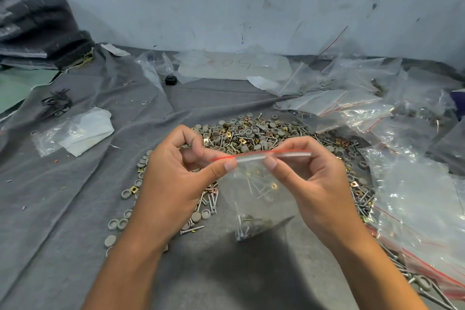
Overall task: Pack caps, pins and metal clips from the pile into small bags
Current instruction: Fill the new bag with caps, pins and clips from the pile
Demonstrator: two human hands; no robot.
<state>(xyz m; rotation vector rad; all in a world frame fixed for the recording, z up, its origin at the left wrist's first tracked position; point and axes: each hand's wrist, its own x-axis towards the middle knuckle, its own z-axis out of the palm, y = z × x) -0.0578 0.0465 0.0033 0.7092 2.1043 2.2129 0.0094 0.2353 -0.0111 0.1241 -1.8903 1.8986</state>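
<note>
Grey cloth covers the surface (75, 184); a scuffed pale wall (226, 2) stands at the far side. Left hand (176, 178) and right hand (309, 178) each pinch the red-striped top edge of a small bag (254, 199), held above the pile (251, 133). Seal runs left-right; bag hangs downward, pins inside. Red writing on a far plastic sheet (234, 65) is illegible.

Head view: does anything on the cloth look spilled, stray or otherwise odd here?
Nothing looks damaged. Both hands, left hand and right hand, pinch the red-striped top of a small bag holding pins. Loose grey caps lie scattered on the grey cloth off the edge of the pile, and empty bags lie in a crumpled heap at right.
</note>
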